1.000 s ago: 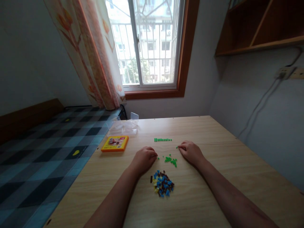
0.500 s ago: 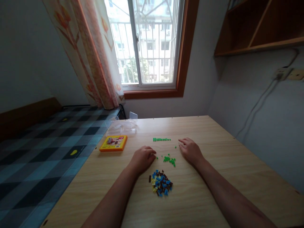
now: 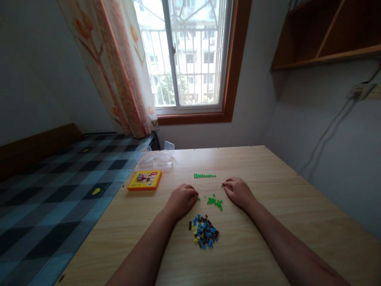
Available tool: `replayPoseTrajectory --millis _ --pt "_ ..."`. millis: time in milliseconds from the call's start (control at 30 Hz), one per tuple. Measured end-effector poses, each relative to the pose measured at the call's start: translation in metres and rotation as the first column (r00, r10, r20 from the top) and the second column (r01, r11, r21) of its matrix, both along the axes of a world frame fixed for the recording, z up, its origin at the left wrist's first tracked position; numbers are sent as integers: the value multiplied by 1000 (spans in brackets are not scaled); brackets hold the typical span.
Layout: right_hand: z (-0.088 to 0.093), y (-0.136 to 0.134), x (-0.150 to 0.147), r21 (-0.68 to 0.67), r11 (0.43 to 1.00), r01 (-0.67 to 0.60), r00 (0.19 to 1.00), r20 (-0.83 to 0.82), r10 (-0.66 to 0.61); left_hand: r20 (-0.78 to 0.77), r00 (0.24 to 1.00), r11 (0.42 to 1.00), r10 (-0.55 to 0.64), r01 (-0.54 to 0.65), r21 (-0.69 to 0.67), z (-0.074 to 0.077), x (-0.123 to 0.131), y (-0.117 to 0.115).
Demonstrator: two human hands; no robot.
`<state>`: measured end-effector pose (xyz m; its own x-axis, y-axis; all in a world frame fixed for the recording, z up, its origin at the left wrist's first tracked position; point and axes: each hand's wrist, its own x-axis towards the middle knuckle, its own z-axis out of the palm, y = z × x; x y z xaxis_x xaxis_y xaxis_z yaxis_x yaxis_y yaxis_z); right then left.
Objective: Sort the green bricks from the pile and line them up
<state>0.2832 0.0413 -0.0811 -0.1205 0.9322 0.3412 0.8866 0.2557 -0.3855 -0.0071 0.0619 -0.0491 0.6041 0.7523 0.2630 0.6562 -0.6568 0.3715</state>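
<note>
A row of small green bricks (image 3: 204,175) lies across the wooden table. Nearer to me is a loose group of green pieces (image 3: 214,201), and below that a pile of blue, brown and yellow bricks (image 3: 204,232). My right hand (image 3: 237,191) rests to the right, thumb and forefinger closed on a small green brick (image 3: 222,186) near the row's right end. On the left, my left hand (image 3: 183,198) lies on the table with curled fingers pressed together, beside a single green piece (image 3: 199,199); whether it holds anything is hidden.
A yellow and orange box (image 3: 144,180) lies at the table's left side, with a clear plastic container (image 3: 156,160) behind it. The table (image 3: 268,171) borders a bed with a checked cover (image 3: 89,171) on the left.
My right hand has moved slightly toward me and left, its fingertips closing on the lone green brick. My left hand has barely moved. The whole view has shifted slightly.
</note>
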Motion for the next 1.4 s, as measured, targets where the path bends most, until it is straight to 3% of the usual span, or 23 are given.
replayPoseTrajectory --millis 100,300,467,633,867,1400 --pt "-7 7 1 11 1000 -12 1000 -12 12 1 1000 1000 4 -4 2 0 0 -1" --pt "-18 22 0 -117 981 158 987 13 -158 58 998 999 24 -22 -40 0 1 -2" --pt "-14 31 -4 -240 964 111 994 39 -104 90 995 997 45 -39 -63 1 2 -2" --pt "-10 38 -5 -233 970 70 997 -7 -74 107 994 998 31 -25 -58 0 1 -1" --pt "-7 33 -6 -245 969 27 998 69 -11 113 994 999 -6 12 -48 -2 -1 0" --pt "-4 33 -8 -312 949 51 990 142 -7 97 995 999 0 3 -32 -5 -1 3"
